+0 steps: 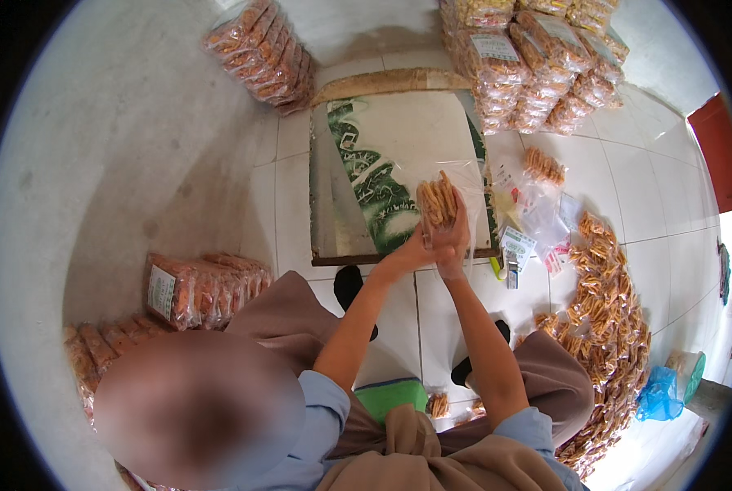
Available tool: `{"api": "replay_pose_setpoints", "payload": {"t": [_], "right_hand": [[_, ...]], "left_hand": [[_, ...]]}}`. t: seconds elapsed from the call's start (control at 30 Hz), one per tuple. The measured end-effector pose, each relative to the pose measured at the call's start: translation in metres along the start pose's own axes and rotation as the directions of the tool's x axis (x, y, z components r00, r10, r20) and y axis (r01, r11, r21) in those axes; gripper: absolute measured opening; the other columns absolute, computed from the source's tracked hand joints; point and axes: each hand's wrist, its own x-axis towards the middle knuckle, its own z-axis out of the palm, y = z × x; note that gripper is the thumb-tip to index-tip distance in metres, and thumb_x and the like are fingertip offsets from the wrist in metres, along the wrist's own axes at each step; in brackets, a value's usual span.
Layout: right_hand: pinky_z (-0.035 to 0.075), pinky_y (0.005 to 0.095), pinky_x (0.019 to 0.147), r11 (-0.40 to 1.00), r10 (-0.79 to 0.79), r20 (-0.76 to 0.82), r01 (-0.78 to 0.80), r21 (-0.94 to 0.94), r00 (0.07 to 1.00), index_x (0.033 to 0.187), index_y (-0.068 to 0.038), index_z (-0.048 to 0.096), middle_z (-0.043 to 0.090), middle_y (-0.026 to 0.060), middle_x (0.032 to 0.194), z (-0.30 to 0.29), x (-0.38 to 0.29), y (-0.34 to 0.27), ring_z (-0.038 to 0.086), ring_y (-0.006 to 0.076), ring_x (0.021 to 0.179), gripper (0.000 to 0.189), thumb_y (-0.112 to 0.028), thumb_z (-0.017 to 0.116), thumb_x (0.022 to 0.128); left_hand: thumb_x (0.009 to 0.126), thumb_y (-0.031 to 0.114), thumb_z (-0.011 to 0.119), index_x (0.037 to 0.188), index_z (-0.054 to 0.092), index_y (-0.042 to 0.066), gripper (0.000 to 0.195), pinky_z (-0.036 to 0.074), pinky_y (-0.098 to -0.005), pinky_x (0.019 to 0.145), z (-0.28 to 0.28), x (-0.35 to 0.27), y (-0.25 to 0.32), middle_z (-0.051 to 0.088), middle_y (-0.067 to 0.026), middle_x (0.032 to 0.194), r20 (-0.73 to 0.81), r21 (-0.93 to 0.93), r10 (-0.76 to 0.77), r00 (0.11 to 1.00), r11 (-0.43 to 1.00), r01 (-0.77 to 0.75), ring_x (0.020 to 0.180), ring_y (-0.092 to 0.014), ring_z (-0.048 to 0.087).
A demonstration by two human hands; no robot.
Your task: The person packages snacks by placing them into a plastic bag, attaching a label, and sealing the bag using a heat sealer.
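Observation:
A clear plastic bag with a bundle of golden-brown fried snack sticks is held over the front right part of a low table. My right hand is closed around the bag from its right side, the fingers partly hidden behind the snacks. My left hand grips the lower left of the same bag, and its fingertips meet my right hand. The bag's loose clear film stands out past the snacks at the top and right. A green and white printed sheet lies on the tabletop beneath.
Packed snack bags are stacked at the back right, more at the back left and others at the left. Small snack packs heap on the tiled floor at right. Near the table lie empty plastic bags, printed labels and a stapler.

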Motion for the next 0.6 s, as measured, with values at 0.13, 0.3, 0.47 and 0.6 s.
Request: {"api": "replay_pose_setpoints", "payload": {"t": [0.13,0.3,0.47,0.6], "right_hand": [[0.039,0.0335,0.092,0.993,0.030,-0.001,-0.030,-0.117,1.000,0.127,-0.002,0.037,0.046,0.0164,0.121,0.003,0.000,0.003,0.047,0.0265,0.112,0.059,-0.013,0.065,0.076],[0.038,0.0328,0.092,0.965,0.130,0.045,-0.116,-0.234,0.991,0.127,-0.003,0.036,0.047,0.0145,0.120,0.006,-0.010,0.015,0.048,0.0249,0.111,0.065,-0.011,0.068,0.072],[0.038,0.0311,0.092,0.971,0.180,0.045,-0.185,0.149,0.983,0.128,-0.003,0.034,0.047,0.0138,0.119,0.013,-0.002,0.017,0.048,0.0237,0.110,0.067,-0.011,0.069,0.071],[0.040,0.0316,0.091,0.996,0.089,0.059,-0.090,0.008,0.994,0.129,-0.005,0.032,0.044,0.0135,0.121,0.019,0.002,0.038,0.048,0.0242,0.110,0.060,-0.014,0.062,0.079]], "left_hand": [[0.070,0.035,0.073,0.135,0.008,0.005,0.097,0.041,-0.0359,0.089,-0.023,0.017,0.020,0.036,-0.0140,0.128,-0.444,-0.436,-0.322,0.836,0.893,0.113,0.116,-0.022,0.040],[0.072,0.030,0.073,0.136,0.007,0.008,0.095,0.039,-0.0349,0.092,-0.015,0.031,0.025,0.040,-0.0113,0.123,-0.389,-0.206,-0.149,0.909,0.976,0.072,0.111,-0.020,0.043],[0.070,0.027,0.075,0.134,0.014,0.005,0.092,0.040,-0.0317,0.089,-0.004,0.029,-0.002,0.040,-0.0115,0.121,-0.282,-0.143,-0.054,0.958,0.990,0.014,0.109,-0.019,0.044],[0.066,0.034,0.077,0.130,0.018,-0.004,0.095,0.040,-0.0294,0.090,-0.027,0.025,-0.013,0.040,-0.0177,0.123,-0.276,-0.058,-0.116,0.954,0.993,0.103,0.115,-0.022,0.041]]}}
